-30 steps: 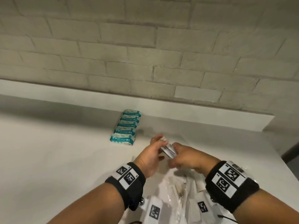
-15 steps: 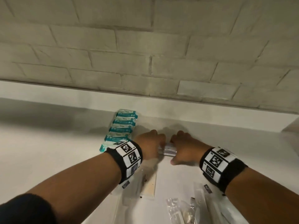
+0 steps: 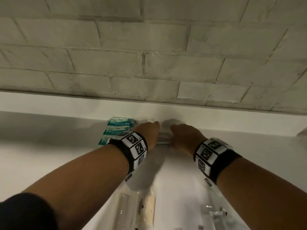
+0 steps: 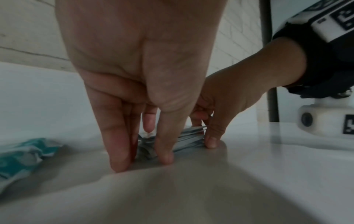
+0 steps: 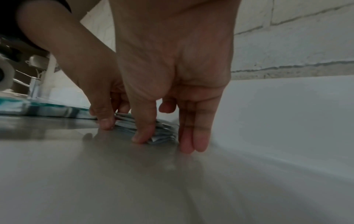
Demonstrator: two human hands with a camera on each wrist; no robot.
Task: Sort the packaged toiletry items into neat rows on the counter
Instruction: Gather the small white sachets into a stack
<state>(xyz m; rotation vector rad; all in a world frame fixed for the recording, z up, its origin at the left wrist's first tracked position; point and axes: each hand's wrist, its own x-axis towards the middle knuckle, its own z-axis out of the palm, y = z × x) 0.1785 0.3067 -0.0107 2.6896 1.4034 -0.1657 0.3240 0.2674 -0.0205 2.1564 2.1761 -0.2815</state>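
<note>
Since a moment ago both hands have carried the sachets from the counter's middle to its back edge, and they now set the stack down there. Left hand (image 3: 148, 135) and right hand (image 3: 183, 136) flank the sachets (image 3: 163, 138), a small pile of thin silvery packets lying on the counter (image 3: 49, 155) close under the white upstand at the rear. In the wrist views each thumb presses the near edge of the pile while the straight fingers brace its outer ends, fingertips down on the counter, so both hands pinch the stack between them and neither has let go.

One row looks finished: the teal packs (image 3: 118, 128) lie overlapped in a line running from the back edge toward the front, just left of the left hand and partly hidden by its wristband. The sachets appear to be the start of a second row just beside it; they are bunched, not yet spread out. More remains near the front edge: clear wrapped items (image 3: 214, 216) and a long cream-coloured item in a clear sleeve (image 3: 150, 208), loose and unsorted, their contents too blurred to name.

Little stands in the way. The upstand limits how far back the pile can go, and the teal row lies close enough that a sideways nudge could disturb it.
</note>
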